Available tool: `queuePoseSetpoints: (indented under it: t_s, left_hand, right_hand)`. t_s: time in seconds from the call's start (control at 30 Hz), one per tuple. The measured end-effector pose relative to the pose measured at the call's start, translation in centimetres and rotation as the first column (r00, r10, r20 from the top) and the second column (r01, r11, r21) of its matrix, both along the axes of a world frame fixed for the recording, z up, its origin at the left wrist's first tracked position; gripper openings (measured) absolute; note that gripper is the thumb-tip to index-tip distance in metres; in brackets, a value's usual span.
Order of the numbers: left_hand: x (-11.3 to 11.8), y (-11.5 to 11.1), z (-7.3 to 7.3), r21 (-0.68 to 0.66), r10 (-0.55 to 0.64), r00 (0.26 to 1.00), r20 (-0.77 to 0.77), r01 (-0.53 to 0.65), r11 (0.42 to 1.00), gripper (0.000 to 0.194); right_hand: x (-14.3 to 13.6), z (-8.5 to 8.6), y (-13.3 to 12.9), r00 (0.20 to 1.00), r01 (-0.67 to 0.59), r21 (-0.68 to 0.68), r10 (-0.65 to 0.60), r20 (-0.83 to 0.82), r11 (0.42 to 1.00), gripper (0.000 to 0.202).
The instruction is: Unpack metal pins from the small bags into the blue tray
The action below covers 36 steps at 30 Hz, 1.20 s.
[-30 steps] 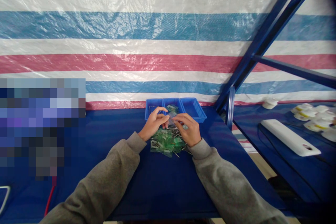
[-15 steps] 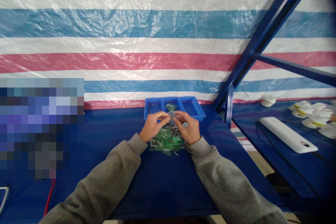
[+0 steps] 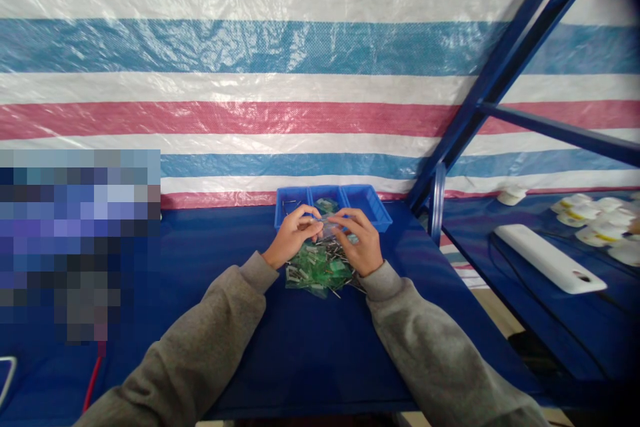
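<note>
A small clear plastic bag [image 3: 329,228] is pinched between my two hands, above a pile on the table. My left hand [image 3: 295,235] grips its left side with thumb and fingers closed. On the other side, my right hand [image 3: 359,240] pinches it between thumb and fingertips. What the bag contains, if anything, is too small to make out. Below my hands lies a pile of green-tinted plastic packets [image 3: 320,270] mixed with thin metal pieces like screws or pins. Just behind stands a blue three-part tray [image 3: 383,217]: thin metal pieces in the left compartment, greenish packets in the middle one.
The blue table [image 3: 310,360] carries the pile and tray. A striped plastic sheet [image 3: 300,117] hangs behind. To the right are a blue metal frame [image 3: 438,203], a white elongated device [image 3: 550,257], a dark cable and several white round items [image 3: 575,210]. The left side is pixelated.
The clear bag now shows more openly, lying flatter between my fingers. My right fingers have shifted slightly along it, and my left hand has moved very slightly left.
</note>
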<state>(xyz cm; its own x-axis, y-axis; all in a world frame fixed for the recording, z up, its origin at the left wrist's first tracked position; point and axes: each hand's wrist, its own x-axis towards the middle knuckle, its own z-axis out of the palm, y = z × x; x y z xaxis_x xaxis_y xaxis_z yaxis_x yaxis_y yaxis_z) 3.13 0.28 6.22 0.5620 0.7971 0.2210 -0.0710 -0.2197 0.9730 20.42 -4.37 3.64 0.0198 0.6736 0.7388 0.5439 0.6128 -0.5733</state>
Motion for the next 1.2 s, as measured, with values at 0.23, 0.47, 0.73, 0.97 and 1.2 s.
queuePoseSetpoints:
  t_s: [0.23,0.47,0.73,0.97,1.2]
  left_hand:
    - [-0.1,-0.3,0.3,0.251,0.092,0.99,-0.106,-0.063,0.966,0.032]
    - [0.1,-0.6,0.2,0.398,0.194,0.963,-0.185,-0.107,0.911,0.022]
    - [0.2,-0.7,0.2,0.129,0.159,0.984,-0.078,-0.148,0.981,0.026]
    - [0.2,-0.3,0.5,0.061,0.148,0.986,-0.074,-0.143,0.988,0.036]
    - [0.1,-0.4,0.4,0.187,0.289,0.954,-0.072,-0.272,0.944,0.031]
  right_hand:
    - [-0.2,-0.1,0.1,0.999,0.033,-0.054,-0.032,0.019,0.998,0.016]
    - [0.1,-0.8,0.6,0.988,0.088,-0.079,-0.077,0.132,0.993,0.025]
    - [0.0,-0.5,0.4,0.995,0.089,-0.1,-0.085,0.045,0.991,0.02]
    - [0.1,0.3,0.0,0.999,0.028,0.02,-0.029,0.015,0.999,0.018]
    - [0.1,0.1,0.3,0.998,0.044,-0.041,-0.042,0.05,0.998,0.017]
